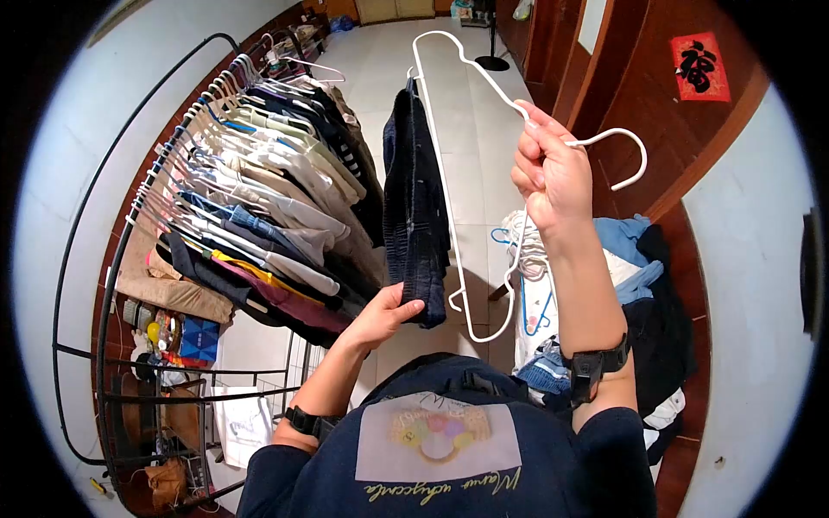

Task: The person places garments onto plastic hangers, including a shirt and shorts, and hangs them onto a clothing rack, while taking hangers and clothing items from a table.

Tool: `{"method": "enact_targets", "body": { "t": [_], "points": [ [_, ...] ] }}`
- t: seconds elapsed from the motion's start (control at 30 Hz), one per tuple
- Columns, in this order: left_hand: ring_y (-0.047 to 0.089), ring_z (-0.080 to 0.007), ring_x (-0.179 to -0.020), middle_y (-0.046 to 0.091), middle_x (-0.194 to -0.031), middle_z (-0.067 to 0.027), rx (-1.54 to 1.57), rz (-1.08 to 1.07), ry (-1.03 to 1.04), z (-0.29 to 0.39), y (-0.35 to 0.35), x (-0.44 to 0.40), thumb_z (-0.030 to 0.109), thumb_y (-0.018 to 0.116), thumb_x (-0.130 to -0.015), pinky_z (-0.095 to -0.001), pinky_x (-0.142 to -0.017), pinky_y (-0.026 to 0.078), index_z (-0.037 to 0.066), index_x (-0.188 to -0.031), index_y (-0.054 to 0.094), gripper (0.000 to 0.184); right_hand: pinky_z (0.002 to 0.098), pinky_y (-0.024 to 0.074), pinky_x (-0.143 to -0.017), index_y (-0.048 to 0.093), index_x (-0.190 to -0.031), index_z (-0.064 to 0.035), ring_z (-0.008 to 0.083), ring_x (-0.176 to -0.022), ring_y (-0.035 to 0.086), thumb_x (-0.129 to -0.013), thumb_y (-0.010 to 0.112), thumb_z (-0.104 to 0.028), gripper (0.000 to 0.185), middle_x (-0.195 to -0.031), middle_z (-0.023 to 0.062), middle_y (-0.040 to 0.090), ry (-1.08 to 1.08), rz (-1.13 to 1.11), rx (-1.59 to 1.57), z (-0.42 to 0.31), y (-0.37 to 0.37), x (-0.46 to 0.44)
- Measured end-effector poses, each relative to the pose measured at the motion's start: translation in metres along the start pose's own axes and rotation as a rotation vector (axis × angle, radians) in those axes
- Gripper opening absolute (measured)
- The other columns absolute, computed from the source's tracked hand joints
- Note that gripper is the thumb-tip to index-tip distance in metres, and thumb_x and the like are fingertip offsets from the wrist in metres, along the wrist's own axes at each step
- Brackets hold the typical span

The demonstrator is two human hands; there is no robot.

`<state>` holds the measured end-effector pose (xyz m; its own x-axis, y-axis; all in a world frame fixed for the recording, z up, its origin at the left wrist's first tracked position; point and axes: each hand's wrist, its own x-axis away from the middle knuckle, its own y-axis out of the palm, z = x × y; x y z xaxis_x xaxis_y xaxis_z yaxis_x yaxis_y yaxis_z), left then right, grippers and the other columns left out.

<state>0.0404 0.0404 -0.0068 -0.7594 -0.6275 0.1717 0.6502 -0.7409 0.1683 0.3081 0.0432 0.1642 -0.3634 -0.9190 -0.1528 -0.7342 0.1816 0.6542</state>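
My right hand [553, 164] is raised and closed around the neck of a white hanger [445, 181], whose hook points to the right. At the hanger's far end, a dark blue garment [416, 198] with a ribbed, elastic-looking waistband hangs from the small side hook. Its near end is pinched between the thumb and fingers of my left hand [384, 315], just beside the hanger's near side hook. That near hook appears apart from the cloth. The kind of garment, trousers, shorts or a skirt, cannot be made out.
A black clothes rack [160, 164] full of hung clothes stands at left. At right, white hangers [522, 242] and a blue hanger [537, 315] lie beside a clothes pile [656, 302]. Wooden doors [639, 95] line the right wall. Boxes and bags sit under the rack.
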Motion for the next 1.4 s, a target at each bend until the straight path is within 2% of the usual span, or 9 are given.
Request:
{"method": "enact_targets", "body": {
  "t": [0.23, 0.4, 0.5, 0.73, 0.9, 0.97, 1.1, 1.23, 1.4],
  "points": [
    [0.062, -0.0133, -0.104, 0.066, -0.114, -0.0040, 0.323, -0.061, -0.061, 0.001, 0.002, 0.007, -0.004, 0.054, -0.091, -0.0294, -0.095, 0.047, 0.000, -0.122, 0.057, 0.031, 0.0208, 0.0243, -0.039, 0.053, -0.122, 0.0032, 0.0054, -0.043, 0.035, -0.093, 0.054, -0.004, 0.030, -0.065, 0.0006, 0.048, 0.008, 0.039, -0.013, 0.013, 0.003, -0.012],
    [0.059, -0.0209, -0.117, 0.056, -0.132, -0.0101, 0.618, -0.183, -0.061, 0.015, -0.002, 0.010, 0.000, 0.057, -0.090, -0.0373, -0.101, 0.048, 0.003, -0.145, 0.034, 0.060, 0.0215, 0.0253, -0.040, 0.053, -0.123, 0.0018, 0.0057, -0.044, 0.036, -0.092, 0.054, -0.004, 0.031, -0.066, 0.0011, 0.049, 0.021, 0.067, -0.033, 0.021, -0.004, -0.020],
    [0.057, -0.0143, -0.118, 0.056, -0.132, -0.0052, 0.581, -0.113, -0.137, 0.023, 0.007, 0.013, 0.003, 0.051, -0.096, -0.0310, -0.103, 0.043, 0.006, -0.143, 0.038, 0.049, 0.0217, 0.0257, -0.040, 0.053, -0.123, 0.0008, 0.0058, -0.044, 0.036, -0.092, 0.054, -0.004, 0.031, -0.066, 0.0012, 0.050, 0.039, 0.080, -0.062, 0.022, -0.007, -0.021],
    [0.054, -0.0088, -0.097, 0.063, -0.107, -0.0005, -0.330, 0.050, -0.048, 0.007, -0.006, 0.015, 0.006, 0.046, -0.099, -0.0269, -0.093, 0.045, -0.001, -0.121, 0.058, 0.026, 0.0210, 0.0251, -0.038, 0.056, -0.120, 0.0002, 0.0052, -0.042, 0.034, -0.093, 0.054, -0.005, 0.028, -0.065, 0.0005, 0.049, 0.088, 0.067, 0.016, 0.003, -0.011, -0.012],
    [0.054, -0.0089, -0.096, 0.063, -0.101, -0.0007, -0.320, 0.049, -0.076, -0.002, -0.023, 0.016, 0.003, 0.050, -0.097, -0.0250, -0.091, 0.044, -0.002, -0.122, 0.058, 0.027, 0.0197, 0.0238, -0.036, 0.056, -0.122, 0.0018, 0.0036, -0.041, 0.033, -0.094, 0.054, -0.006, 0.030, -0.061, -0.0016, 0.047, 0.128, -0.074, 0.173, -0.015, -0.006, 0.013],
    [0.060, -0.0122, -0.094, 0.066, -0.103, -0.0071, -0.618, 0.089, 0.058, 0.010, -0.028, 0.012, 0.004, 0.058, -0.091, -0.0292, -0.086, 0.049, -0.003, -0.115, 0.061, 0.025, 0.0182, 0.0231, -0.035, 0.057, -0.124, 0.0029, 0.0026, -0.038, 0.032, -0.094, 0.053, -0.005, 0.031, -0.058, -0.0020, 0.047, 0.108, -0.062, 0.187, -0.024, -0.004, 0.024],
    [0.061, -0.0134, -0.080, 0.060, -0.092, -0.0061, -0.544, 0.514, 0.384, 0.058, -0.045, -0.016, 0.010, 0.075, -0.080, -0.0294, -0.073, 0.052, 0.000, -0.106, 0.060, 0.032, 0.0139, 0.0244, -0.033, 0.056, -0.124, 0.0071, -0.0001, -0.038, 0.033, -0.095, 0.050, -0.003, 0.031, -0.056, -0.0022, 0.048, 0.110, -0.191, 0.114, -0.042, -0.008, 0.038],
    [0.057, -0.0262, -0.106, 0.049, -0.124, -0.0155, -0.920, 0.748, 0.493, 0.118, -0.042, -0.054, 0.031, 0.085, -0.071, -0.0373, -0.093, 0.048, 0.005, -0.139, 0.041, 0.085, 0.0137, 0.0254, -0.035, 0.056, -0.125, 0.0067, -0.0005, -0.040, 0.034, -0.094, 0.051, -0.003, 0.033, -0.056, -0.0028, 0.047, 0.094, -0.217, 0.168, -0.053, -0.012, 0.048],
    [0.057, -0.0342, -0.109, 0.057, -0.115, -0.0216, -0.877, 0.542, 0.596, 0.142, -0.054, -0.111, 0.026, 0.069, -0.084, -0.0383, -0.095, 0.046, 0.009, -0.134, 0.051, 0.056, 0.0136, 0.0274, -0.038, 0.056, -0.125, 0.0075, -0.0002, -0.042, 0.037, -0.093, 0.052, -0.003, 0.033, -0.056, -0.0022, 0.049, 0.076, -0.235, 0.237, -0.067, -0.017, 0.058]
  ]
}}
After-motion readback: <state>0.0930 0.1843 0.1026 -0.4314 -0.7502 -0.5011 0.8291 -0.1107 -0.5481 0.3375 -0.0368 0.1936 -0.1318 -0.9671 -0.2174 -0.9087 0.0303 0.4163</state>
